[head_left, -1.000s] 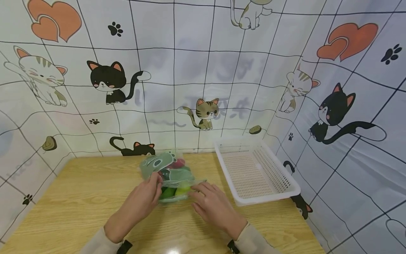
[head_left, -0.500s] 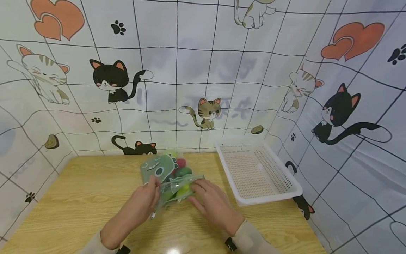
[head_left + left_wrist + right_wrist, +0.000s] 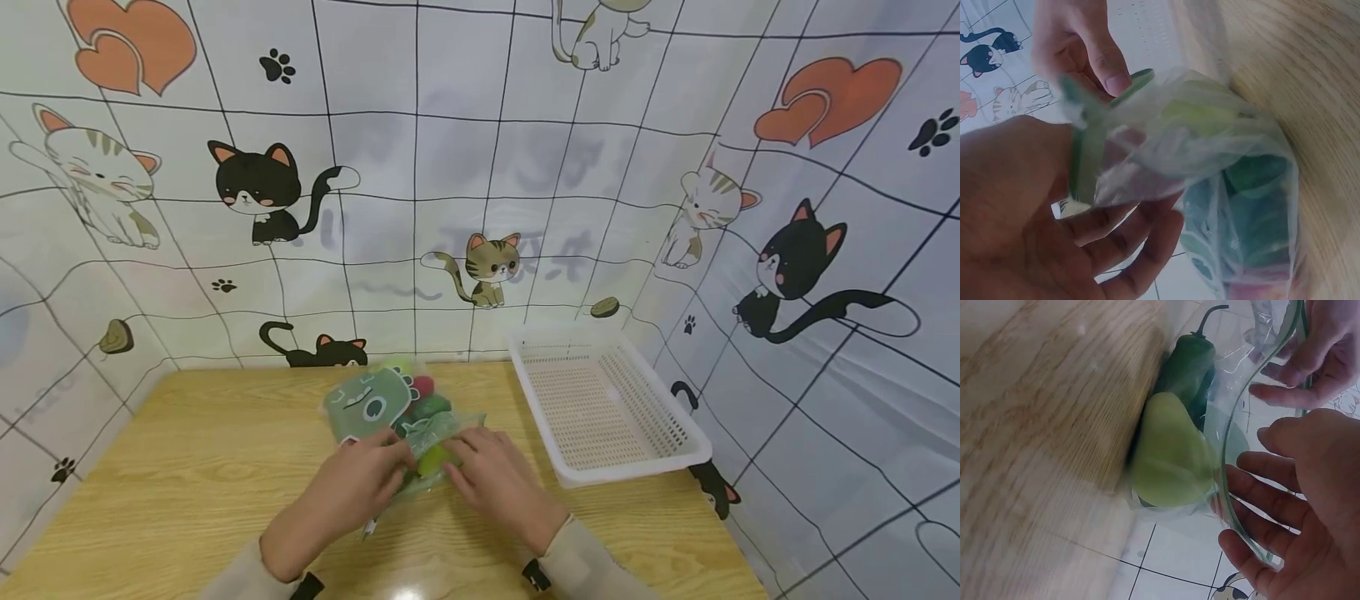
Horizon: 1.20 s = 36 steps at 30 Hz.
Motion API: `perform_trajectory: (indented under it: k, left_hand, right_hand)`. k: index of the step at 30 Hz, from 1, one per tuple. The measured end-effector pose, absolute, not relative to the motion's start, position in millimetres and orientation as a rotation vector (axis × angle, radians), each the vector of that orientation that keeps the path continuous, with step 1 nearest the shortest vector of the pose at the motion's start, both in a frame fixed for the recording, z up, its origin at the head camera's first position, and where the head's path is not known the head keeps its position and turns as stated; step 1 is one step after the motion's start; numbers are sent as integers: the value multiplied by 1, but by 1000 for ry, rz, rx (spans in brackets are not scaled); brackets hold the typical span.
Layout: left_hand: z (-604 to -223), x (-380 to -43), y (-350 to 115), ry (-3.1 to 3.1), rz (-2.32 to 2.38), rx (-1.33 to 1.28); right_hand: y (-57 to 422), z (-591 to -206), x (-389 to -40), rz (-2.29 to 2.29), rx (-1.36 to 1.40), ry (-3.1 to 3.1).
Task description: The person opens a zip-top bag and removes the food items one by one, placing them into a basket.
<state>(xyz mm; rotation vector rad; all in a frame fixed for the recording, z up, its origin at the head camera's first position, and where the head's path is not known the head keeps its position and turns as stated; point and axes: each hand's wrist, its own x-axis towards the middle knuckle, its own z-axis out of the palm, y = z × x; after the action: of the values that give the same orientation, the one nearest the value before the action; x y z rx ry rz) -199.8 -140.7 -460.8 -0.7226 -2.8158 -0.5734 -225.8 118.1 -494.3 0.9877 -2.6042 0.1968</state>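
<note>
A see-through zip bag point(image 3: 363, 404) printed with a green cartoon face lies on the table, its mouth toward me. Inside are a yellow-green pear point(image 3: 1172, 456), a dark green pepper point(image 3: 1186, 365) with a stem, and a red round thing point(image 3: 423, 386). My left hand point(image 3: 360, 479) holds the bag's green-edged mouth, with its thumb hidden by the plastic and its other fingers bent below. At the right side of the mouth, the loosely extended fingers of my right hand point(image 3: 498, 479) touch the rim, its thumb standing apart from them in the right wrist view.
To the right on the wooden table point(image 3: 225, 450) stands a white perforated plastic basket point(image 3: 558, 450). A cloth point(image 3: 450, 167) with cats and grid lines hangs behind the table and along both sides.
My left hand has moved right and inward along the bag's mouth, nearer the right hand. The bag's printed flap has folded back leftward, and its mouth now gapes. The right hand has shifted slightly.
</note>
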Motion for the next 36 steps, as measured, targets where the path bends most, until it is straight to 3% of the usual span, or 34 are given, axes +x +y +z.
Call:
perform_trajectory:
  k: [20, 36]
  left_hand:
    - [-479, -225, -138, -2552, -572, -689]
    - [-482, -226, -153, -2796, -734, -620]
  right_hand:
    - [100, -488, -230, 111, 943, -2475]
    - [77, -492, -242, 92, 884, -2743]
